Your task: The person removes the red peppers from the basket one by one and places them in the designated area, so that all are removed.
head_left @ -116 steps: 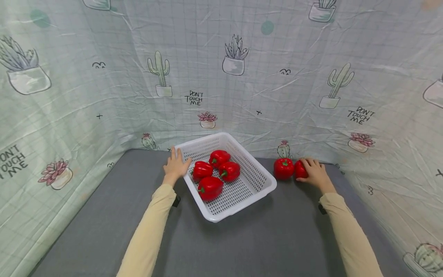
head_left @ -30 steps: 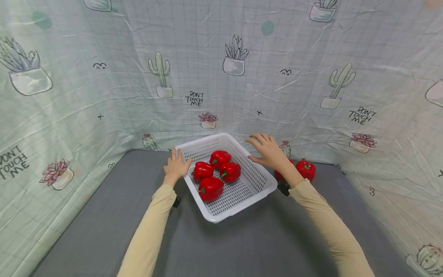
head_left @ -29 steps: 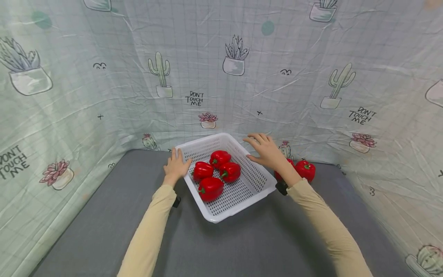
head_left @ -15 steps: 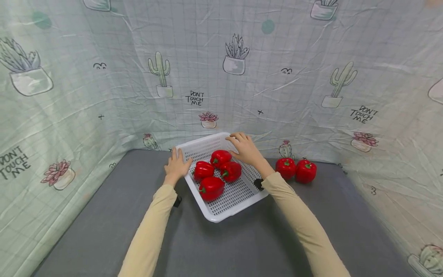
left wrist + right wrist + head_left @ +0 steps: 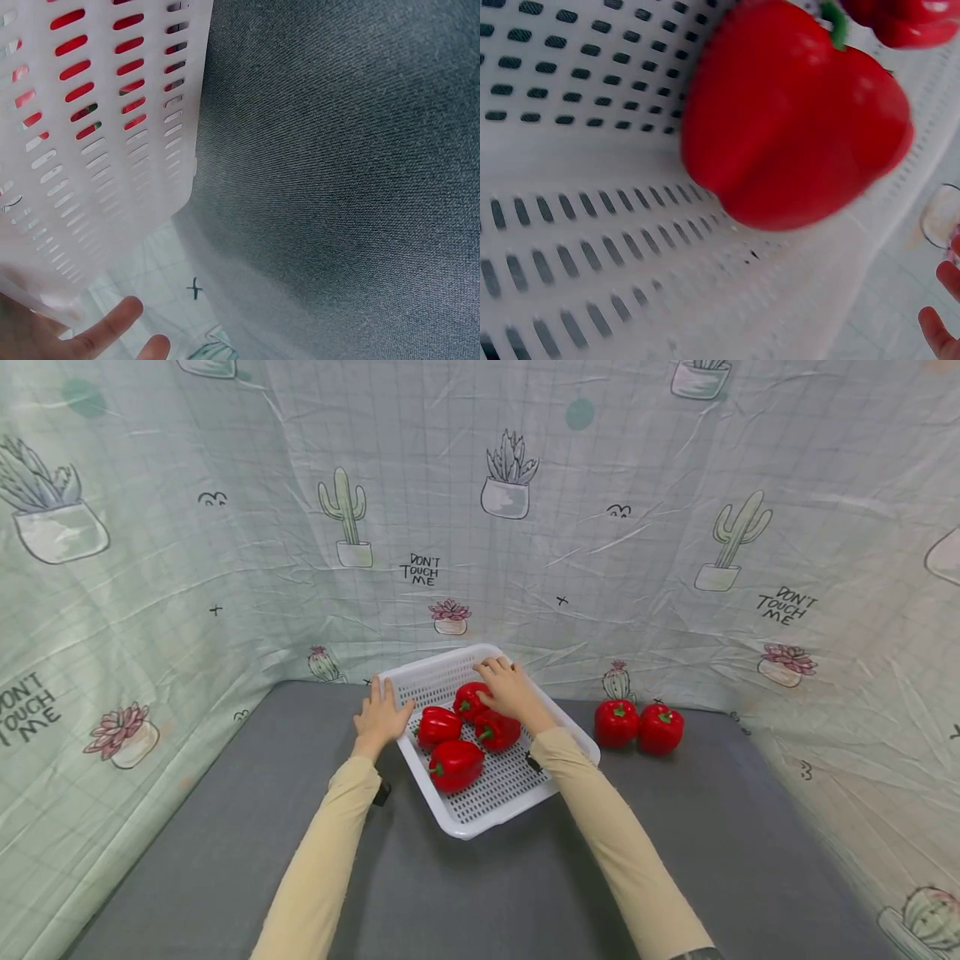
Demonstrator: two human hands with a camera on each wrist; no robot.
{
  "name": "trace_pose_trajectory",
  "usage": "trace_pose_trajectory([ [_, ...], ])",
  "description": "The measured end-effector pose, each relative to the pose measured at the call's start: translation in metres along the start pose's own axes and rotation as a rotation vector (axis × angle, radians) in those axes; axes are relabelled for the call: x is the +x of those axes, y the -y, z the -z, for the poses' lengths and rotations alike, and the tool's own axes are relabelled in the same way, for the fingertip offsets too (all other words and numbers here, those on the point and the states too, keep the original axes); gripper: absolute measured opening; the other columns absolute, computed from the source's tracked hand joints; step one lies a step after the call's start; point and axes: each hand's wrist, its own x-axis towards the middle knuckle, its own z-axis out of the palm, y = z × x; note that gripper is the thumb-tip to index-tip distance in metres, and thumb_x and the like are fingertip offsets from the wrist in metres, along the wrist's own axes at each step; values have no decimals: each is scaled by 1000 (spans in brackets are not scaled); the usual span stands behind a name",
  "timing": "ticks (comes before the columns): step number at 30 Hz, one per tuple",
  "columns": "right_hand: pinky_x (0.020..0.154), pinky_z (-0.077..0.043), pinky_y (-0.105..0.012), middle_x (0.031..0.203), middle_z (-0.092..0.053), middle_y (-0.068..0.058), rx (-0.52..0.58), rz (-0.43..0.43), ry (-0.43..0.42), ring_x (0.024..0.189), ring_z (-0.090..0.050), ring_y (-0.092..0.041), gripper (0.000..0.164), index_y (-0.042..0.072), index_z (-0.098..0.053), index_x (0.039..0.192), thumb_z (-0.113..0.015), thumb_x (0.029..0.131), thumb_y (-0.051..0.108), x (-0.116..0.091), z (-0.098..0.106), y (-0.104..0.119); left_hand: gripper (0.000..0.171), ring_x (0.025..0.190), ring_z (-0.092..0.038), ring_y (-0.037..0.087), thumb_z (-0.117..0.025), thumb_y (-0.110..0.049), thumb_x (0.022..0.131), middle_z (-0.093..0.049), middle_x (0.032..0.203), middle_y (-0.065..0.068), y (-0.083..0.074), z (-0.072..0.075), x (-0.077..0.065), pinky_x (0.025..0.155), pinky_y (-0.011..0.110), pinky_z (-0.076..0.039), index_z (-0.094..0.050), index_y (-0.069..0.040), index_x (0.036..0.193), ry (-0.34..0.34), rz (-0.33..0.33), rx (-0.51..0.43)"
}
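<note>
A white perforated plastic basket (image 5: 510, 785) sits on the grey table, holding several red bell peppers (image 5: 456, 766). My left hand (image 5: 381, 720) rests at its left rim, fingers spread and straight and the thumb over the edge. In the left wrist view its fingers (image 5: 109, 330) extend past the basket's wall (image 5: 105, 142). Over the basket's back part hovers my right hand (image 5: 512, 692), holding nothing, close over the rear bell pepper (image 5: 468, 700). The right wrist view shows one bell pepper (image 5: 795, 120) large, with slightly bent fingertips (image 5: 934, 330) apart from it.
Two more red bell peppers, one (image 5: 617, 723) beside the other (image 5: 660, 729), stand side by side on the table right of the basket. A cactus-print cloth (image 5: 555, 552) hangs behind and along both sides of the grey tabletop (image 5: 465, 902).
My right hand has left the pepper on the far right and moved leftward, over the right rim and above the basket's peppers. My left hand has stayed at the left rim.
</note>
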Motion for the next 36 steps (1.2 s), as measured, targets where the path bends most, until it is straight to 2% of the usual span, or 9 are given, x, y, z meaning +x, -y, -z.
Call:
trace_pose_trajectory([
  [7, 96, -36, -48, 134, -43, -8, -70, -9, 78, 122, -39, -26, 53, 12, -41, 132, -52, 87, 38, 4, -18, 5, 74, 132, -16, 44, -33, -46, 91, 8, 151, 14, -1, 1, -1, 97, 65, -20, -4, -4, 144, 11, 10, -4],
  [14, 105, -23, -51, 143, -33, -10, -40, -2, 214, 131, -29, -28, 61, 13, -32, 138, -51, 87, 40, 14, -29, 5, 73, 132, -17, 44, -33, -45, 91, 8, 151, 14, -1, 0, 0, 97, 65, -21, -4, -4, 144, 7, 4, 3],
  [15, 106, -20, -53, 144, -30, -9, -45, 13, 200, 132, -26, -28, 64, 15, -29, 140, -48, 87, 46, 18, -41, 0, 73, 132, -17, 44, -33, -45, 91, 8, 151, 14, -1, 0, 0, 97, 65, -21, -4, -4, 144, 7, 3, 2],
  [18, 107, -18, -53, 146, -26, -7, -53, 1, 245, 134, -24, -27, 68, 16, -26, 141, -47, 86, 50, 23, -46, 1, 73, 132, -18, 44, -34, -45, 91, 7, 151, 14, -1, 1, 0, 97, 65, -21, -5, -4, 144, 1, 6, 1],
  [21, 107, -17, -54, 147, -26, -7, -73, -1, 276, 134, -23, -26, 69, 16, -26, 141, -48, 85, 51, 24, -47, 5, 73, 132, -17, 44, -34, -45, 91, 7, 151, 15, -1, 2, -1, 97, 65, -20, -5, -4, 144, -1, 11, -5],
  [22, 107, -19, -53, 146, -27, -8, -81, -19, 315, 134, -25, -26, 67, 15, -28, 140, -51, 85, 46, 22, -38, 12, 73, 132, -17, 44, -34, -45, 91, 7, 151, 15, -1, 2, -2, 97, 65, -20, -5, -4, 144, -2, 13, -5],
  [29, 106, -25, -48, 143, -32, -5, -155, -30, 361, 130, -30, -23, 70, 20, -27, 140, -57, 81, 44, 21, -36, 21, 73, 132, -18, 43, -33, -46, 91, 7, 151, 14, -1, 3, -2, 97, 65, -21, -5, -4, 144, 0, 10, -4],
  [36, 103, -28, -49, 138, -36, -4, -199, 16, 351, 128, -32, -22, 75, 19, -31, 138, -66, 75, 40, 20, -38, 23, 73, 132, -18, 44, -33, -46, 90, 7, 151, 13, 0, 1, -1, 96, 65, -22, -5, -5, 144, -3, -3, -7],
])
